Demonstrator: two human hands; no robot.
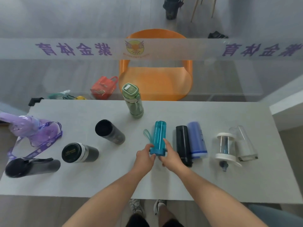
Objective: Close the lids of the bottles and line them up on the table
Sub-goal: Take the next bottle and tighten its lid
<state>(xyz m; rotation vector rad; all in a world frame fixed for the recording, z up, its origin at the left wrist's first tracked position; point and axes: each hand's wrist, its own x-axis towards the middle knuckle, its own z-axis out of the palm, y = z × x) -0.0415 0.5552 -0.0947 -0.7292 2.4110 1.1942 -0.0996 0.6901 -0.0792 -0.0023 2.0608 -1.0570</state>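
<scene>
A teal see-through bottle (159, 136) lies on the white table (164, 181), lid end toward me, its loop strap to the left. My left hand (145, 155) grips the blue lid from the left and my right hand (171, 157) holds it from the right. To its right lie a black bottle (182, 143), a blue bottle (196, 140), a clear bottle with white ends (225, 148) and a clear glass bottle (242, 141), side by side. A green bottle (133, 100) stands upright behind.
On the left stand three dark bottles (109, 131) (80, 152) (32, 167) and a purple bottle with a lanyard (36, 130). An orange chair (155, 71) sits behind a glass panel at the table's far edge. A red bag (104, 86) lies on the floor.
</scene>
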